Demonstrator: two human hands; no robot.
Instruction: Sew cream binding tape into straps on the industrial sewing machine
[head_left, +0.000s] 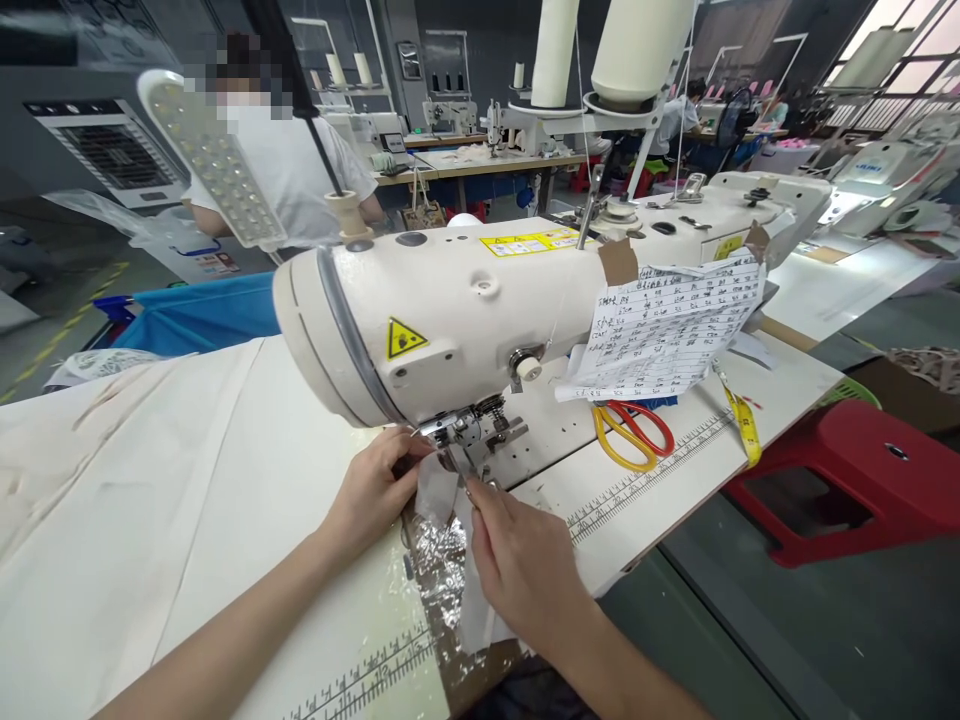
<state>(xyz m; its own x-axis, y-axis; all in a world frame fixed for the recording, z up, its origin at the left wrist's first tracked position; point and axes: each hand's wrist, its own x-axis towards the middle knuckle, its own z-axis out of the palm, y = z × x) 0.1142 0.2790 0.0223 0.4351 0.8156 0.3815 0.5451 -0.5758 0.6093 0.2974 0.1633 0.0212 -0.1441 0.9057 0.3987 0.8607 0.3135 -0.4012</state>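
In the head view, works under a white sewing machine (457, 310), with white fabric (436, 490) near 6 o'clock beside a shiny, crinkled surface (437, 565). Pinches at the fabric's upper end with the left hand (379, 485), at 7 o'clock. Curls the right hand (525, 560) between 5 and 6 o'clock, fingertips by a slim metal piece (463, 463); cannot tell whether gripping metal or cloth. Shows scissors (643, 438) at 4 o'clock, near written sheets (671, 325) at 3. Beyond, includes thread cones (641, 50) at 1 o'clock and a white-topped person (301, 180) between 10 and 11.
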